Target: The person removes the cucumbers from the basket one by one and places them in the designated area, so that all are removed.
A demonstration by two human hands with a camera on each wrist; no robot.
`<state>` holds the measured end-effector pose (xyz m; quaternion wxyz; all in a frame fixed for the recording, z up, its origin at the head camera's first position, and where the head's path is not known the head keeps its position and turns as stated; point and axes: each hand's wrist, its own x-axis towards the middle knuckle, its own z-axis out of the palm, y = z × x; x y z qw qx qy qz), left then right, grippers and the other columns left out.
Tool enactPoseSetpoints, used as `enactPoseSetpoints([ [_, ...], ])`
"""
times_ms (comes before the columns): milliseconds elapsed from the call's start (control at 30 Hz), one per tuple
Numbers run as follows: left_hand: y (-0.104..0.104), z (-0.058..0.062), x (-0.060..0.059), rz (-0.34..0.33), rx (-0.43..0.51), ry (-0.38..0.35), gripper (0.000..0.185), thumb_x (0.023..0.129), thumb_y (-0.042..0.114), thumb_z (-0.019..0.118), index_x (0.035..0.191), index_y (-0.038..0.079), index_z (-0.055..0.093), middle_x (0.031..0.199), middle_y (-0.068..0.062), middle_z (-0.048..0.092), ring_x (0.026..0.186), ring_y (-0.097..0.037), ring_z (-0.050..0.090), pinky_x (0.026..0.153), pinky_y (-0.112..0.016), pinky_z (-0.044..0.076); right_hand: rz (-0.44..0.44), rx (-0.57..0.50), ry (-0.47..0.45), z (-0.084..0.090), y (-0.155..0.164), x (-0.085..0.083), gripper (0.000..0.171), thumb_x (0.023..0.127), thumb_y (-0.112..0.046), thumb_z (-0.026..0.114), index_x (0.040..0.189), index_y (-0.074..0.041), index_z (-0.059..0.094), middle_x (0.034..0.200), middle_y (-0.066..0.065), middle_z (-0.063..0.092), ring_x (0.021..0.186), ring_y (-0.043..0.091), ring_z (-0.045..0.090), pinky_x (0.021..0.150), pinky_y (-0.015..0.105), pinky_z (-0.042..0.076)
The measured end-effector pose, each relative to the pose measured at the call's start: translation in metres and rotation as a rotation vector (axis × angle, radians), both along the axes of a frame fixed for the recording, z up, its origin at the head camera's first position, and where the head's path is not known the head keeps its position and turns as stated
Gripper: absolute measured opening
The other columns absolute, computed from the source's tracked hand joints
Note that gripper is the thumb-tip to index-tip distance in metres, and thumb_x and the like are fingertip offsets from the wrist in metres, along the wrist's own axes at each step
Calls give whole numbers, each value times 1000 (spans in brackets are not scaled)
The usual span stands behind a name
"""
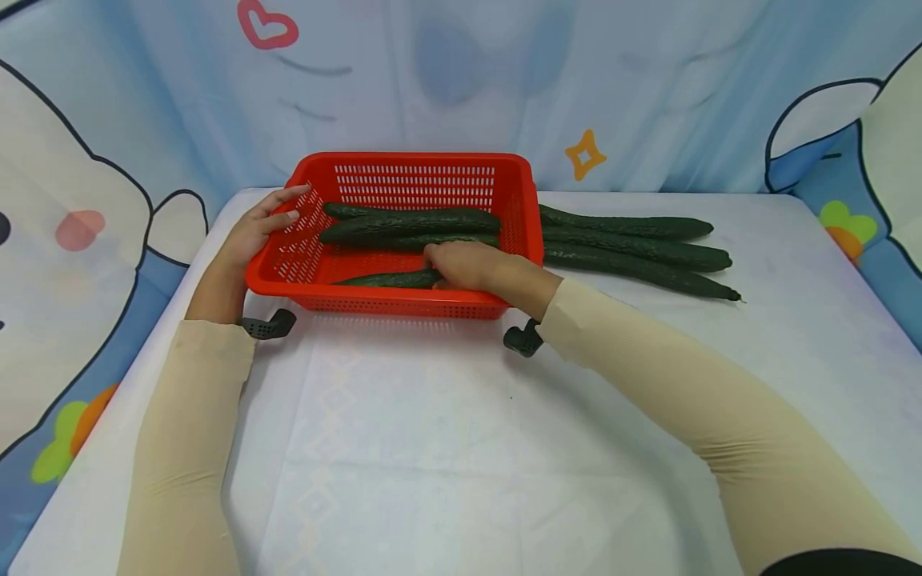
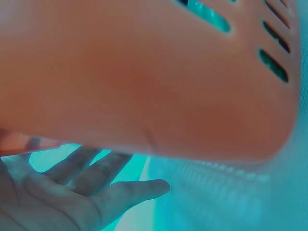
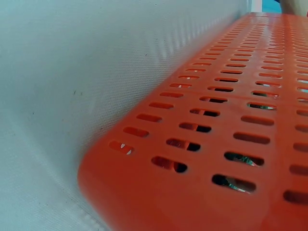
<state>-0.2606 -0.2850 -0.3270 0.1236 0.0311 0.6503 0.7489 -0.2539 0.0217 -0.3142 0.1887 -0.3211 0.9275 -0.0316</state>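
On the left, I see the left hand (image 1: 261,226), fingers loosely stretched, at the side of the red basket (image 1: 346,291). A gentle touch there should stop it sliding. Inside, the front cucumber (image 1: 389,279) lies near us, with more cucumbers (image 1: 418,224) behind. The right hand (image 1: 467,266) has its fingers round the front one; softly and flat seems best. Three loose cucumbers (image 1: 648,250) lie right of the basket.
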Motion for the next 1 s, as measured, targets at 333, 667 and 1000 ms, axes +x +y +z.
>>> enactPoseSetpoints([
  [333,-1,-1,-1,-13,9,5,44,95,14,47,138,25,41,146,-10,26,118,-23,46,76,-32,55,-14,-130,31,1,4,3,41,93,-29,51,128,-10,44,123,9,54,108,21,53,99,36,44],
  [667,0,0,0,-5,15,3,44,95,14,47,137,24,42,146,-11,26,119,-24,45,77,-32,55,9,-250,76,2,9,7,42,87,-39,59,124,-18,53,122,0,57,105,16,54,92,35,48],
  [1000,0,1,0,-4,34,-5,44,96,13,46,138,23,41,147,-11,25,119,-24,45,77,-33,55,-10,-300,193,6,12,11,36,87,-41,59,120,-25,58,118,-2,58,104,15,53,82,36,50],
])
